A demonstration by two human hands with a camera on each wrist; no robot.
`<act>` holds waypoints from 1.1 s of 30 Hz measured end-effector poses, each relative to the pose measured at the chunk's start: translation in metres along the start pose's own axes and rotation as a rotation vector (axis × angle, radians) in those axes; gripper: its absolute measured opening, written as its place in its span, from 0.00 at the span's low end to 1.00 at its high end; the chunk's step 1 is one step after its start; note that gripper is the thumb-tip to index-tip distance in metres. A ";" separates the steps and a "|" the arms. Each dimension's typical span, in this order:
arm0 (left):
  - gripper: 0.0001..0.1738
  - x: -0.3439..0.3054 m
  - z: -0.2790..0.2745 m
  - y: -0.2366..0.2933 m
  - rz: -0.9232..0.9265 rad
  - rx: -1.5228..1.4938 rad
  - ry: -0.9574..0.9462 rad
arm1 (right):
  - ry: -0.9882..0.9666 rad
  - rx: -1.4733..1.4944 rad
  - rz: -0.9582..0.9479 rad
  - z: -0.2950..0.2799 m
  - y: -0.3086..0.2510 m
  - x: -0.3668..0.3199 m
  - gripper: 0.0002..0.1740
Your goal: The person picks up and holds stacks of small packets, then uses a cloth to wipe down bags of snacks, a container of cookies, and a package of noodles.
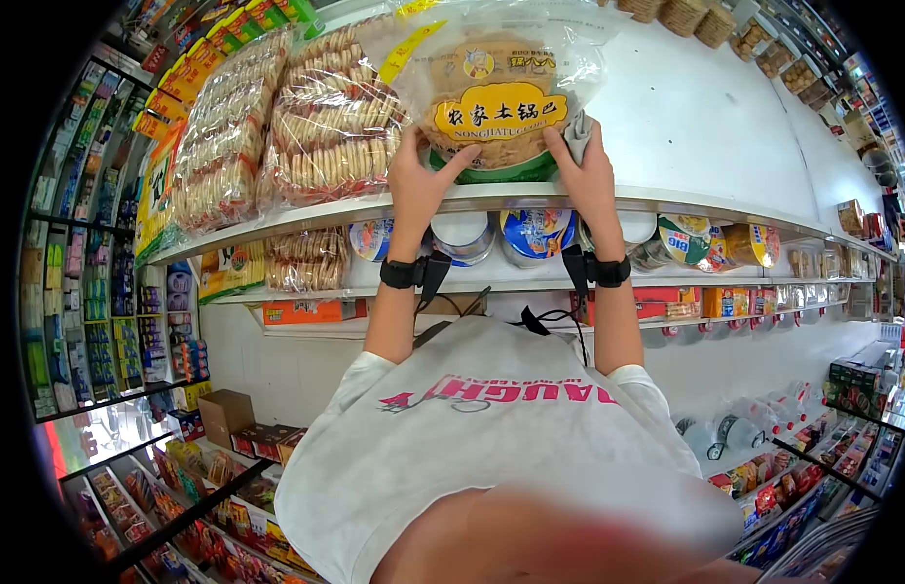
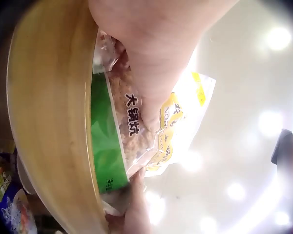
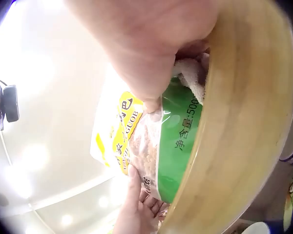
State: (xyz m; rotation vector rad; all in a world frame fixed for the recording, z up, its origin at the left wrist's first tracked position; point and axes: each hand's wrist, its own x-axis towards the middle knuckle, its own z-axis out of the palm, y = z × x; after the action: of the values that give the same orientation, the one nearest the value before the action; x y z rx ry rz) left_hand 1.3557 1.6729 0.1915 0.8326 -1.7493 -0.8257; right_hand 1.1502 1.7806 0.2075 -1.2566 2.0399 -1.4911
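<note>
A large clear bag of round rice crackers (image 1: 511,95), with a yellow label and green bottom band, stands near the front edge of the white shelf (image 1: 705,117). My left hand (image 1: 420,185) grips its left side, thumb across the front. The right hand (image 1: 591,180) holds the opposite side, its thumb pressed on the front as well. A grey cloth (image 1: 577,136) is tucked between the right hand and the bag. In the right wrist view, this cloth (image 3: 190,77) bunches under the palm beside the green band (image 3: 178,139). The fingers behind the bag are mostly hidden.
Tall clear packs of stacked crackers (image 1: 331,127) stand left of the bag. More round cracker packs (image 1: 686,15) line the far side. Below are instant noodle tubs (image 1: 537,237) on a lower shelf. The upper shelf's front edge (image 2: 53,117) runs close under both wrists.
</note>
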 end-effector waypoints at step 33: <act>0.50 0.002 -0.013 0.010 0.025 0.192 -0.174 | -0.001 -0.166 -0.133 0.001 -0.003 -0.009 0.45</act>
State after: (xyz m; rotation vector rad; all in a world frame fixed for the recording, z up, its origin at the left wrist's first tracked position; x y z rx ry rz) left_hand 1.3660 1.6748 0.2041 0.8839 -2.0126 -0.7395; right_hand 1.1572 1.7870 0.2076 -1.4829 2.1547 -1.3986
